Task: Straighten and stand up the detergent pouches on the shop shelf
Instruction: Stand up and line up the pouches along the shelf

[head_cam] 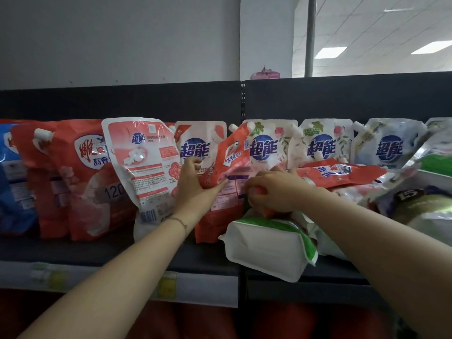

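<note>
L hand [193,184], centre frame: thumb + fingers pinch the red pouch [230,162] at its mid left edge. The pouch is tilted, with its spout at upper right and its base on the shelf [97,250]. There's a thin bracelet [179,221] on that wrist.

R hand [274,192], just right of it: fingers curled down over sth red-orange. Can't tell whether it's a firm grip or which pouch that bit belongs to. It sits on top of the green/white pouch [266,248], which lies on its side, base twd me, overhanging the shelf front edge.

Other stock:
- White/pink pouch [144,162], left of centre, back side out, leaning.
- Big red pouches [80,182] further left, upright-ish. Blue pouch [12,179] at far left edge.
- Back row of white pouches [320,145] standing against the back panel [146,101], centre to right.
- Another red pouch [342,173] lying flat, right of centre, on a heap of others.
- Dark/gold pouch [415,199] at far right, slumped.

Surface: black shelf board with a black back panel. A pale label strip [195,287] runs along the front edge with yellow tags [167,285], txt too blurred to read.

Room: plain grey wall [122,33] in the upper left. A grey pole [310,35] stands upper centre-right. Tiled ceiling w/ lit panels [330,52] in the upper right. A small pink item [265,74] peeks over the panel top.
</note>
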Demonstrator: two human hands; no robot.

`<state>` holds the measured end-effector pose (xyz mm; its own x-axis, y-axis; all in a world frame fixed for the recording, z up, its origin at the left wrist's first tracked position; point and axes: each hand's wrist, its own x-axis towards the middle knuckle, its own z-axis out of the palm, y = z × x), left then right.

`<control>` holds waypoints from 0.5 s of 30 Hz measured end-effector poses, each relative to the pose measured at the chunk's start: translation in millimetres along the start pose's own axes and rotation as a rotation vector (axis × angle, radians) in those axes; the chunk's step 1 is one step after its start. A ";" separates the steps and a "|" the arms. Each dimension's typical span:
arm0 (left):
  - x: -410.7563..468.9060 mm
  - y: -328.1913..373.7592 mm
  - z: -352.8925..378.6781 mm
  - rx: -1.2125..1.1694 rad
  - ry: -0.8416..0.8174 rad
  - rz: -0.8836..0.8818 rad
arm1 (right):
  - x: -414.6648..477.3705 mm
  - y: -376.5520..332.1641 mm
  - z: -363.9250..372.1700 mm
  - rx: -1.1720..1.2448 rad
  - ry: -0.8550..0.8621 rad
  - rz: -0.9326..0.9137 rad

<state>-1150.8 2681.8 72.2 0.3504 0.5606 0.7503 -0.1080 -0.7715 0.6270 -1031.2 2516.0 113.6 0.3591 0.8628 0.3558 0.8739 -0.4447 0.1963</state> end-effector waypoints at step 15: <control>-18.2 58.1 12.6 0.494 0.206 1.168 | -26.5 7.7 -8.4 0.017 0.231 -0.072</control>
<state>-1151.7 2623.0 92.3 0.1275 -0.5182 0.8457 0.1182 -0.8387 -0.5317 -1036.8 2487.8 113.4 0.2131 0.8132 0.5416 0.9005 -0.3786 0.2141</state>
